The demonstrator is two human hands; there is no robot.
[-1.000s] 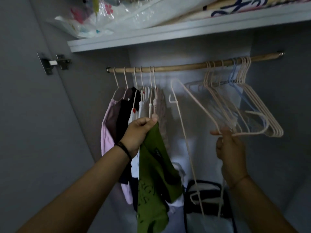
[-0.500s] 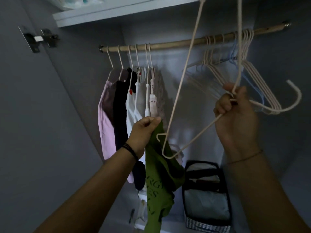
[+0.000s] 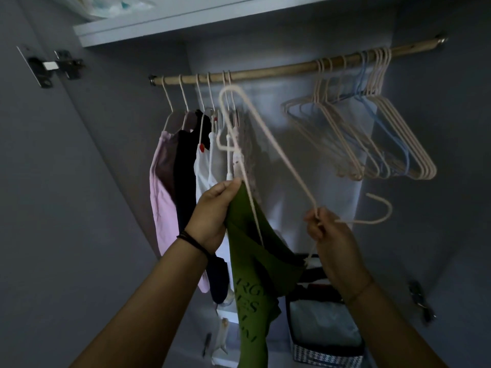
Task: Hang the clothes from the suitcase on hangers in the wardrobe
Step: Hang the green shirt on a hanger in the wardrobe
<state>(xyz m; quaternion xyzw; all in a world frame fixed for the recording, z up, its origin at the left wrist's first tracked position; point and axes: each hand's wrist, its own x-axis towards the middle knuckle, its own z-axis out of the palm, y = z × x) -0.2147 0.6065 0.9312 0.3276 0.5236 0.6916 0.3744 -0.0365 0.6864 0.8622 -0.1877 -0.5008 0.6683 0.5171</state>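
Hanger dropped, arm inside green shirt; right hand grip pinching hanger, left hand pinching shirt edge.

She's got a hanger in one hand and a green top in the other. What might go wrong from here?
The left hand pinches the green top only at its upper edge, so that grip could slip and drop it.

The right hand holds the pink hanger near its neck. Its long arm sticks up among the hung clothes and may snag one.

Its hook points toward the empty hangers and might catch them.
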